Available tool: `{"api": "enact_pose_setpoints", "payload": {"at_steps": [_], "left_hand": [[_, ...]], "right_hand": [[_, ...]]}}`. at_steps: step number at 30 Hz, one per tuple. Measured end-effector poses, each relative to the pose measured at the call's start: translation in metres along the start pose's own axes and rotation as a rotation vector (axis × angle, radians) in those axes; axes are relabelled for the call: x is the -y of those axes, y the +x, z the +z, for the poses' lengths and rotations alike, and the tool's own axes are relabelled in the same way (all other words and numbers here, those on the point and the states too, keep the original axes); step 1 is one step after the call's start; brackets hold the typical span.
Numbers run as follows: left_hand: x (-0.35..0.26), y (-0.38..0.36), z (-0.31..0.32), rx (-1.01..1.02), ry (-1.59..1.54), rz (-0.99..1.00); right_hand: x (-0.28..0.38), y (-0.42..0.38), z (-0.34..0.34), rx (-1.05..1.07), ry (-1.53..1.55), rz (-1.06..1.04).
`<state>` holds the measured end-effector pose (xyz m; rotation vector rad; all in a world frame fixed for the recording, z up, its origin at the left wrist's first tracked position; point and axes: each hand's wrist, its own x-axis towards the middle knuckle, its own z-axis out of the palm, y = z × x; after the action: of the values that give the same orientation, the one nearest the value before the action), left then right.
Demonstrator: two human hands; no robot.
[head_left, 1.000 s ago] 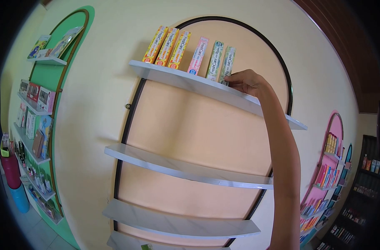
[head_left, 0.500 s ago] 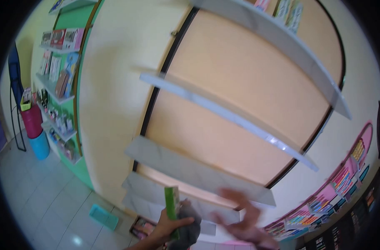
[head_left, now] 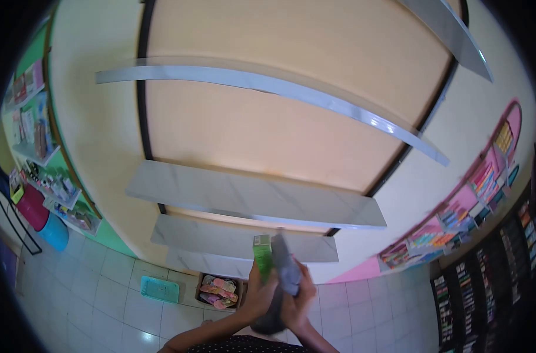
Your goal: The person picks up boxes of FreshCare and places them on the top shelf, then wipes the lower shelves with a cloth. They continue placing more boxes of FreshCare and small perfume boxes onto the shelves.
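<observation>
My left hand [head_left: 258, 299] is closed around a narrow green box [head_left: 262, 254], held upright with its pale end facing up. Close beside it, my right hand [head_left: 300, 295] grips a grey cloth [head_left: 287, 269], which is bunched up and slightly blurred. A darker part of the cloth hangs below, between my two wrists. My left fingers also seem to touch the cloth, though the overlap hides how much. Both hands are in front of the lowest marbled shelves [head_left: 221, 232].
Above are more wall shelves [head_left: 232, 77]. On the tiled floor are a turquoise tray [head_left: 160, 289] and a box of colourful packets [head_left: 220, 290]. Stocked shelves [head_left: 41, 144] line the left; a pink display [head_left: 450, 217] and a dark rack [head_left: 485, 282] stand right.
My right hand has come in from the right, fingers apart before, and now grips the cloth beside the green box. The view has tilted downward and turned.
</observation>
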<state>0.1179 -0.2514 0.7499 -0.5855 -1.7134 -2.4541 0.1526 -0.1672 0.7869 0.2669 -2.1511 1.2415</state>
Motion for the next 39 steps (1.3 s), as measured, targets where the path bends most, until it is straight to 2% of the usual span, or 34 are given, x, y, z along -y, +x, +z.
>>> {"api": "enact_pose_setpoints", "payload": {"at_steps": [2, 4, 6, 7, 8, 11, 12, 14, 15, 16, 18, 20, 22, 23, 24, 26, 28, 30, 31, 32, 34, 35, 37, 39], "left_hand": [[-0.01, 0.001, 0.011, -0.091, -0.317, -0.189], [-0.01, 0.004, 0.011, -0.081, -0.313, -0.17], [-0.013, 0.003, 0.012, 0.009, -0.5, -0.167], [0.0, -0.003, 0.016, 0.028, -0.538, -0.279], [0.016, -0.007, 0.012, 0.028, -0.535, -0.286], [0.045, -0.009, -0.001, 0.173, 0.307, -0.157], [0.049, -0.011, 0.002, 0.172, 0.312, -0.158], [0.05, -0.012, 0.013, -0.133, -0.125, 0.173], [0.04, -0.015, 0.011, -0.137, -0.046, 0.098], [0.032, -0.017, 0.009, -0.142, -0.043, 0.099], [0.018, -0.015, 0.005, -0.094, -0.109, -0.087], [0.008, -0.005, 0.005, -0.1, -0.091, -0.017], [0.005, -0.003, 0.006, -0.11, -0.298, -0.031], [0.005, -0.003, 0.009, -0.137, -0.355, 0.007], [0.001, 0.0, 0.007, -0.136, -0.354, 0.007], [-0.013, 0.004, -0.003, 0.053, 0.049, 0.048], [-0.007, 0.002, -0.008, 0.037, 0.072, -0.011], [-0.013, 0.009, -0.003, -0.351, 0.095, 0.019], [-0.028, 0.019, 0.003, -0.507, 0.105, 0.218], [-0.03, 0.018, 0.002, -0.513, 0.106, 0.221], [-0.032, 0.013, -0.003, -0.396, -0.161, 0.03], [-0.032, 0.01, 0.0, -0.399, -0.159, 0.028], [-0.029, 0.005, 0.01, -0.369, -0.151, 0.155], [-0.026, 0.005, 0.013, -0.344, -0.167, 0.205]], "right_hand": [[0.0, -0.011, 0.005, 0.016, -0.053, -0.023], [0.0, -0.015, 0.006, 0.046, -0.095, -0.05], [0.001, -0.014, 0.006, 0.067, -0.118, -0.17], [0.0, -0.01, 0.003, 0.08, -0.156, -0.204], [0.002, -0.004, 0.001, 0.078, -0.154, -0.196], [0.005, 0.011, 0.0, 0.156, -0.118, -0.136], [0.004, 0.011, 0.0, 0.157, -0.113, -0.136], [0.0, 0.011, 0.001, 0.166, 0.042, 0.03], [-0.004, 0.008, 0.004, 0.138, 0.209, 0.122], [-0.005, 0.005, 0.006, 0.143, 0.212, 0.122], [-0.007, -0.002, 0.006, 0.155, 0.184, 0.199], [-0.007, -0.009, 0.009, 0.13, 0.161, 0.167], [-0.007, -0.013, 0.009, 0.151, 0.185, -0.01], [-0.007, -0.011, 0.007, 0.159, 0.191, -0.035], [-0.007, -0.008, 0.006, 0.158, 0.192, -0.035], [-0.006, -0.002, 0.003, 0.199, 0.28, 0.082], [-0.011, -0.006, 0.006, 0.195, 0.353, 0.141], [-0.013, -0.011, 0.009, 0.194, 0.43, 0.194], [-0.013, -0.016, 0.01, 0.183, 0.41, 0.171], [-0.012, -0.018, 0.01, 0.174, 0.39, 0.15], [-0.01, -0.015, 0.01, 0.171, 0.378, 0.114], [-0.01, -0.012, 0.009, 0.169, 0.351, 0.117], [-0.015, -0.011, 0.012, 0.165, 0.324, 0.117], [-0.025, -0.014, 0.017, 0.13, 0.584, 0.323]]}}
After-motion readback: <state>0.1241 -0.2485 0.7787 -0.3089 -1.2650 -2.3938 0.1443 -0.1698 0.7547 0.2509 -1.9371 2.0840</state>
